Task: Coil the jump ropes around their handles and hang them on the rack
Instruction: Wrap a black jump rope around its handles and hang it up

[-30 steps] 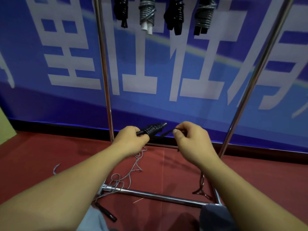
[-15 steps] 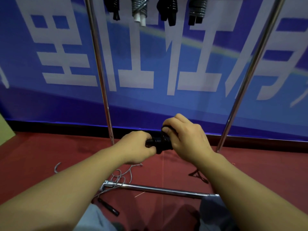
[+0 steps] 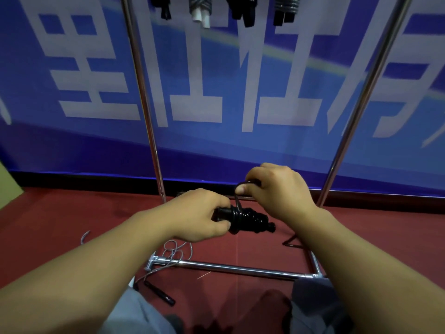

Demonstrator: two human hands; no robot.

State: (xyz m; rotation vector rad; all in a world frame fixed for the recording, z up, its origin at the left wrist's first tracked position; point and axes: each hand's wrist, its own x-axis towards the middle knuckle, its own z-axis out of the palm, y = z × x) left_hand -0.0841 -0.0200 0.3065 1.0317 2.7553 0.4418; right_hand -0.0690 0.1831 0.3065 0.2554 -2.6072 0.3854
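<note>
Your left hand (image 3: 201, 214) grips the near end of the black jump rope bundle (image 3: 245, 220), fingers and thumb curled round the handles where the coils stop. The bundle lies roughly level in the air between your two hands, low in front of the rack (image 3: 231, 270), its free end pointing right and slightly down. Your right hand (image 3: 277, 189) sits just above and to the right of the bundle — thumb and forefinger pinch a short loop of the black cord (image 3: 238, 196), which rises from the coils near your left hand and bends over into the right-hand fingers.

On the red floor (image 3: 60, 218), a loose grey rope (image 3: 175, 251) lies tangled over the left end of the rack's base bar, with a black handle (image 3: 159, 292) just nearer to you. At the top edge, four coiled ropes (image 3: 243, 8) hang side by side between the rack's uprights — three dark, one grey with white handles. A blue banner (image 3: 216, 80) with large white characters stands behind.
</note>
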